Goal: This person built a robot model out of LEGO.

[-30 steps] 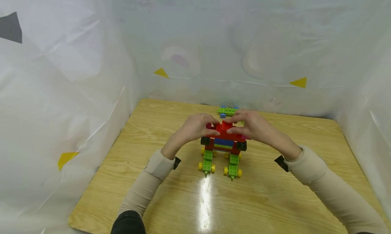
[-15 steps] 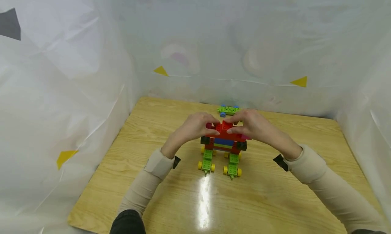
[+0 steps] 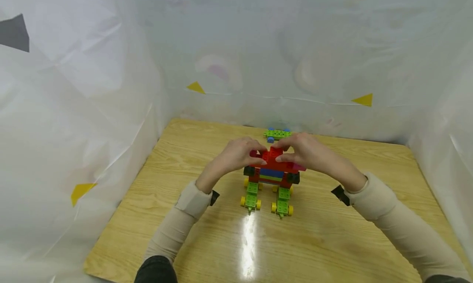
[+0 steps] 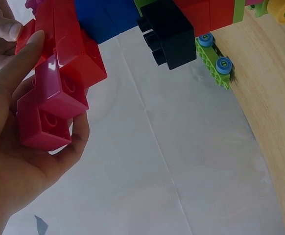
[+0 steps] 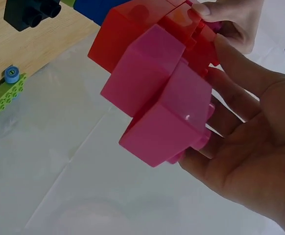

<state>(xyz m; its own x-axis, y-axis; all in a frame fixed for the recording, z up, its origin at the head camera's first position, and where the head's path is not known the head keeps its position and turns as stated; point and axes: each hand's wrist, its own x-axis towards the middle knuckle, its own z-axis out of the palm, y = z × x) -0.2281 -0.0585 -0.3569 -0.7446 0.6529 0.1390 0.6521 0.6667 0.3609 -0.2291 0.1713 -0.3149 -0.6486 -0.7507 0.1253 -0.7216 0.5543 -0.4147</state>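
Observation:
A figure of toy building bricks (image 3: pixel 271 173) stands upright on two green wheeled bases with yellow wheels, mid-table in the head view. Its top is a row of red bricks (image 3: pixel 282 165), with pink bricks (image 5: pixel 159 115) stepping out at the ends. My left hand (image 3: pixel 236 153) holds the red bricks from the left, thumb in front and fingers curled behind. From the right, my right hand (image 3: pixel 308 152) pinches the upper red brick (image 3: pixel 274 153) between thumb and fingers. Its palm lies beside the pink bricks in the right wrist view. Black bricks (image 4: pixel 169 36) jut from the figure's sides.
Behind the figure, a green wheeled base with blue wheels (image 3: pixel 277 134) sits near the far edge of the wooden table (image 3: pixel 207 242). Pale sheeting (image 3: pixel 258 57) rises around the back and sides, marked with yellow triangles (image 3: pixel 363 100).
Both hands keep the same hold on the red bricks. Only a slight shift of the whole head view shows; the figure stays in place.

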